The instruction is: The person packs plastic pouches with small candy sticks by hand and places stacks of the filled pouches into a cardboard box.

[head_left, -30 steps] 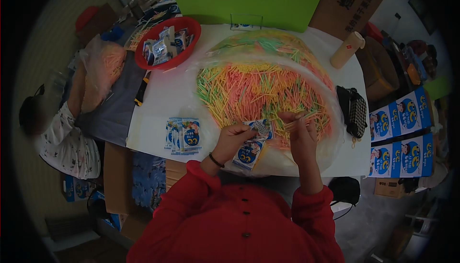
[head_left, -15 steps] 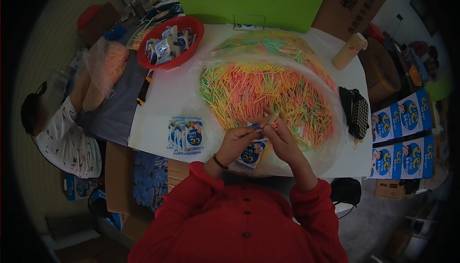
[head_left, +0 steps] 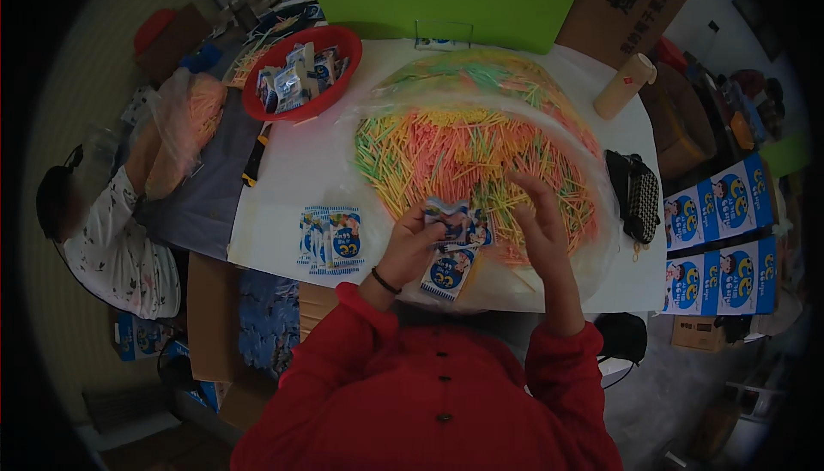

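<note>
My left hand (head_left: 415,244) grips a small blue-and-white printed packet (head_left: 457,220) by its left side, at the near edge of a heap of sticks. My right hand (head_left: 544,226) is raised to the right of it, fingers apart and holding nothing, above the thin pink, yellow and green sticks (head_left: 438,153). These sticks fill a large clear plastic bag (head_left: 592,252) whose mouth is spread wide. Just below the held packet lies another packet (head_left: 446,272). Several overlapping packets (head_left: 333,239) lie on the white table to the left.
A red bowl (head_left: 350,85) of packets stands at the back left, near a black-and-yellow cutter (head_left: 256,158). A beige bottle (head_left: 625,87) and a dark patterned pouch (head_left: 642,201) are on the right. Printed boxes (head_left: 745,278) are stacked beyond. At left, another person (head_left: 120,248) handles a bag.
My hands have parted. The right hand has moved right and its fingers have spread, while the left keeps the packet, now more fully visible.
</note>
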### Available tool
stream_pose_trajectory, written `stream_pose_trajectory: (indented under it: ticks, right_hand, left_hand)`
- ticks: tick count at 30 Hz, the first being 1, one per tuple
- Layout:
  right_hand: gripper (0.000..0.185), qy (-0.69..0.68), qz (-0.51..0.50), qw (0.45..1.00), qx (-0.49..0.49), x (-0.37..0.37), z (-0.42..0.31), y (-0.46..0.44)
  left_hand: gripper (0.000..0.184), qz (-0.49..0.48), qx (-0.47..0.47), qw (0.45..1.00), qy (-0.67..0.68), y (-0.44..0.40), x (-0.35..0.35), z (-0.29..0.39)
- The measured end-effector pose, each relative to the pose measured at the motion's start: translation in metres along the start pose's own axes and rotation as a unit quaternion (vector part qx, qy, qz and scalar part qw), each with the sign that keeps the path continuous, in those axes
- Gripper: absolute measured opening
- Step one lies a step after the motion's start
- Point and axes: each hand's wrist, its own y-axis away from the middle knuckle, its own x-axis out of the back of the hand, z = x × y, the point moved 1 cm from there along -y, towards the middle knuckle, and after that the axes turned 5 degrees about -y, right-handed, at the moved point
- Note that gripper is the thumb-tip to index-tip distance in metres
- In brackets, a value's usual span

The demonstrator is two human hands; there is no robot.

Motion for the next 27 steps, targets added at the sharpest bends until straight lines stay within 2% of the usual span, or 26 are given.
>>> stream_pose_trajectory:
  ticks: [3,4,6,7,9,10,11,12,13,15,16,17,18,19,21,22,24,25,27]
  right_hand:
    - [0.021,0.071,0.144,0.987,-0.024,0.032,0.013,0.007]
    - [0.021,0.072,0.146,0.986,-0.026,0.040,0.015,0.013]
    - [0.015,0.195,0.137,0.968,-0.073,0.057,0.020,0.029]
    - [0.015,0.197,0.138,0.968,-0.076,0.062,0.022,0.036]
    - [0.013,0.260,0.143,0.947,-0.121,0.068,0.026,0.048]
    - [0.013,0.262,0.143,0.947,-0.123,0.068,0.027,0.050]
    - [0.015,0.283,0.133,0.941,-0.132,0.064,0.030,0.051]
    - [0.018,0.303,0.123,0.934,-0.140,0.058,0.030,0.051]
    - [0.018,0.302,0.125,0.935,-0.140,0.051,0.031,0.048]
    - [0.025,0.427,0.068,0.901,-0.023,0.032,0.032,0.036]
    - [0.025,0.428,0.068,0.901,-0.023,0.024,0.036,0.029]
    - [0.031,0.478,0.044,0.877,-0.017,0.015,0.046,0.021]
    - [0.036,0.527,0.020,0.850,-0.010,0.007,0.054,0.013]
    - [0.036,0.526,0.020,0.850,-0.005,-0.001,0.059,0.007]
    - [0.034,0.613,-0.009,0.783,-0.106,-0.011,0.071,-0.003]
    - [0.034,0.613,-0.011,0.783,-0.102,-0.013,0.077,-0.005]
    - [0.028,0.676,-0.002,0.730,-0.103,-0.014,0.084,-0.008]
    - [0.028,0.677,0.000,0.729,-0.103,-0.012,0.084,-0.008]
    - [0.024,0.624,-0.060,0.772,-0.110,-0.003,0.085,-0.006]
  left_hand:
    - [0.028,0.082,-0.045,0.978,-0.187,0.019,0.021,0.032]
    - [0.031,0.127,-0.053,0.962,-0.237,0.027,0.028,0.044]
    - [0.031,0.215,-0.120,0.907,-0.342,0.043,0.049,0.063]
    - [0.031,0.214,-0.117,0.908,-0.340,0.050,0.057,0.071]
    - [0.037,0.313,-0.088,0.810,-0.487,0.062,0.069,0.086]
    - [0.037,0.312,-0.087,0.811,-0.487,0.065,0.074,0.087]
    - [0.040,0.316,-0.123,0.598,-0.727,0.068,0.077,0.089]
    - [0.044,0.287,-0.147,0.321,-0.890,0.067,0.070,0.092]
    - [0.044,0.287,-0.148,0.320,-0.891,0.064,0.065,0.091]
    - [0.045,0.256,-0.215,0.354,-0.873,0.050,0.042,0.084]
    - [0.041,0.200,-0.225,0.380,-0.874,0.040,0.028,0.078]
    - [0.038,0.145,-0.234,0.404,-0.872,0.028,0.015,0.069]
    - [0.035,0.087,-0.237,0.448,-0.858,0.016,0.005,0.054]
    - [0.031,0.030,-0.241,0.488,-0.838,0.003,-0.003,0.039]
    - [0.027,-0.017,-0.229,0.506,-0.831,-0.021,-0.011,0.010]
    - [0.027,-0.013,-0.230,0.506,-0.831,-0.028,-0.007,-0.002]
    - [0.024,-0.027,-0.192,0.488,-0.851,-0.039,-0.001,-0.018]
    - [0.024,-0.028,-0.194,0.488,-0.850,-0.040,0.001,-0.019]
    - [0.024,-0.050,-0.184,0.476,-0.858,-0.040,0.006,-0.023]
